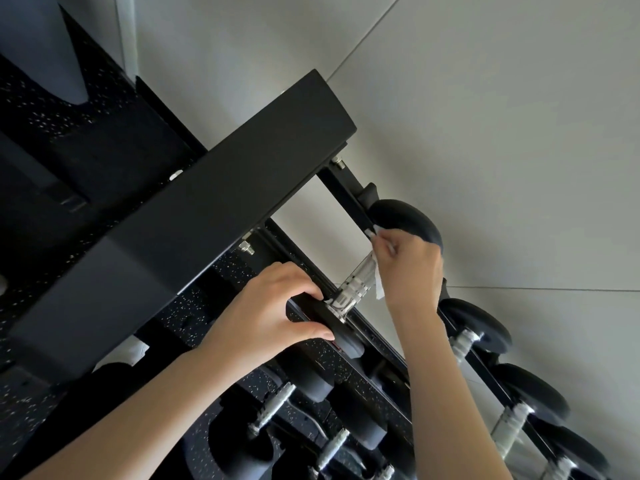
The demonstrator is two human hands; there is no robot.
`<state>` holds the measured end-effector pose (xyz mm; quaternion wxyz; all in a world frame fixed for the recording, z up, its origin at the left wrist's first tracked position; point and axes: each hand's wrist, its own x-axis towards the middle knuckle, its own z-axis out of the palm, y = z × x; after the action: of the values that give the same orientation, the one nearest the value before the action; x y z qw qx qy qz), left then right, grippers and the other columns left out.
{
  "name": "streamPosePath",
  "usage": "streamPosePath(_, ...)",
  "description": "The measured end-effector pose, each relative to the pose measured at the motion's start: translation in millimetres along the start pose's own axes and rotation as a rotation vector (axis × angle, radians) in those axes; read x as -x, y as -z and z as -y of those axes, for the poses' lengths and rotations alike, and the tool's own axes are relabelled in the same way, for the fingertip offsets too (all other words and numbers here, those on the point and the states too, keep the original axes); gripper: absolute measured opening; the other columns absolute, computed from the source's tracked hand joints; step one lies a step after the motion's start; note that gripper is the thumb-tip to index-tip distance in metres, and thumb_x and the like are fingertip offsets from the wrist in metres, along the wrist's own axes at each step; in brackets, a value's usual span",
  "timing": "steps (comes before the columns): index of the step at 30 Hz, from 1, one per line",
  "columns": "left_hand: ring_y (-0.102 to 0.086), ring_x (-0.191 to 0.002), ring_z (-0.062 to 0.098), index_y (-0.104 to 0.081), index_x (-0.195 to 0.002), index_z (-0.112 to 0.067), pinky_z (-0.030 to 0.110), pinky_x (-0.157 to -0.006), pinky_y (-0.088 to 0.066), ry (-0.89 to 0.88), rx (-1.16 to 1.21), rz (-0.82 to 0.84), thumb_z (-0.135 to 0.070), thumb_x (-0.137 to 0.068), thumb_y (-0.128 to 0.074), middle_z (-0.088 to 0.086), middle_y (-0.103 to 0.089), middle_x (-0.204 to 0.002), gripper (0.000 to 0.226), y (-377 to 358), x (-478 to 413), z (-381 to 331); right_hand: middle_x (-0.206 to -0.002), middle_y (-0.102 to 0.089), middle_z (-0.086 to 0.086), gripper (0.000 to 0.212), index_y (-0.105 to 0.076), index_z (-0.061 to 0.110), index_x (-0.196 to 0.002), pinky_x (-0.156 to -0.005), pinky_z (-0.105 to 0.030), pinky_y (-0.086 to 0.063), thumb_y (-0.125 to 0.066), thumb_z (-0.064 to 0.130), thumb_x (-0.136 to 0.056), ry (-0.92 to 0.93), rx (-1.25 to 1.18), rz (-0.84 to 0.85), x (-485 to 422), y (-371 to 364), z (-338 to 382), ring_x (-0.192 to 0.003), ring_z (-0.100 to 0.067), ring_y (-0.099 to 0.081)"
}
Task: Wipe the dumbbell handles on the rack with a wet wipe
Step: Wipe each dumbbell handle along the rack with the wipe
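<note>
A black dumbbell rests across the upper rails of the black rack [346,195]. Its silver knurled handle [355,287] runs between a near head [341,336] and a far head [405,220]. My right hand [408,265] pinches a white wet wipe [377,275] against the upper part of that handle. My left hand [273,306] grips the near black head, thumb below and fingers over its top edge. More dumbbells with silver handles [465,342] sit further along the same tier to the lower right.
A wide black shelf beam [207,202] crosses the view just left of my hands. Several more dumbbells [273,408] lie on a lower tier below. Speckled black rubber floor [239,268] shows beneath, and a pale wall [502,133] stands behind the rack.
</note>
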<state>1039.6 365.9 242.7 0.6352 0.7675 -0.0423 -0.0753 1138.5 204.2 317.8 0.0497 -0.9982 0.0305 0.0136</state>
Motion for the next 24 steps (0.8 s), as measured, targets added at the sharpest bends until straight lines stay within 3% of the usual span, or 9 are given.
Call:
streamPosePath(4, -0.054, -0.098, 0.003, -0.068, -0.093, -0.028, 0.023, -0.082, -0.047, -0.003, -0.010, -0.009, -0.062, -0.062, -0.066, -0.020, -0.057, -0.096, 0.046, 0, 1, -3, -0.072, -0.066, -0.009, 0.017, -0.072, 0.018, -0.098, -0.057, -0.032, -0.048, -0.057, 0.023, -0.091, 0.020, -0.005, -0.152, 1, -10, -2, -0.060, -0.028, -0.058)
streamPosePath(11, -0.053, -0.101, 0.005, -0.067, -0.096, -0.027, 0.028, -0.087, -0.048, 0.012, -0.072, 0.061, -0.064, -0.063, -0.064, -0.019, -0.057, -0.097, 0.049, 7, 0, -9, -0.079, -0.059, -0.009, 0.011, -0.069, 0.007, -0.091, -0.054, -0.023, -0.043, -0.062, 0.015, -0.089, 0.014, -0.237, -0.389, 17, -27, -13, -0.056, -0.014, -0.050)
streamPosePath(16, -0.055, -0.097, 0.007, -0.067, -0.093, -0.029, 0.029, -0.083, -0.050, -0.001, -0.105, 0.053, -0.061, -0.063, -0.066, -0.020, -0.058, -0.096, 0.044, 7, -2, -14, -0.096, -0.060, -0.006, 0.010, -0.071, 0.008, -0.093, -0.064, -0.006, -0.038, -0.065, 0.014, -0.087, -0.095, -0.408, -0.456, 25, -37, -19, -0.069, 0.001, -0.050)
streamPosePath(18, -0.056, -0.097, 0.008, -0.067, -0.093, -0.030, 0.029, -0.083, -0.050, -0.007, -0.114, 0.057, -0.060, -0.063, -0.066, -0.020, -0.059, -0.096, 0.042, 8, -1, -17, -0.094, -0.061, -0.003, 0.010, -0.071, 0.009, -0.092, -0.067, -0.010, -0.045, -0.065, 0.013, -0.087, -0.143, -0.510, -0.460, 26, -38, -23, -0.073, 0.006, -0.051)
streamPosePath(21, -0.057, -0.098, 0.007, -0.067, -0.093, -0.029, 0.029, -0.084, -0.051, -0.011, -0.155, 0.085, -0.060, -0.064, -0.065, -0.020, -0.059, -0.096, 0.043, 10, -2, -21, -0.090, -0.065, -0.004, 0.007, -0.072, 0.008, -0.089, -0.067, -0.025, -0.053, -0.066, 0.010, -0.085, -0.209, -0.635, -0.479, 28, -35, -26, -0.073, -0.002, -0.054)
streamPosePath(24, -0.055, -0.099, 0.004, -0.066, -0.096, -0.030, 0.024, -0.086, -0.047, -0.008, -0.253, 0.141, -0.066, -0.063, -0.062, -0.022, -0.058, -0.096, 0.049, 14, -6, -27, -0.088, -0.065, -0.004, 0.010, -0.072, 0.008, -0.091, -0.065, -0.014, -0.048, -0.065, 0.011, -0.085, -0.242, -0.682, -0.496, 35, -24, -28, -0.072, -0.003, -0.054)
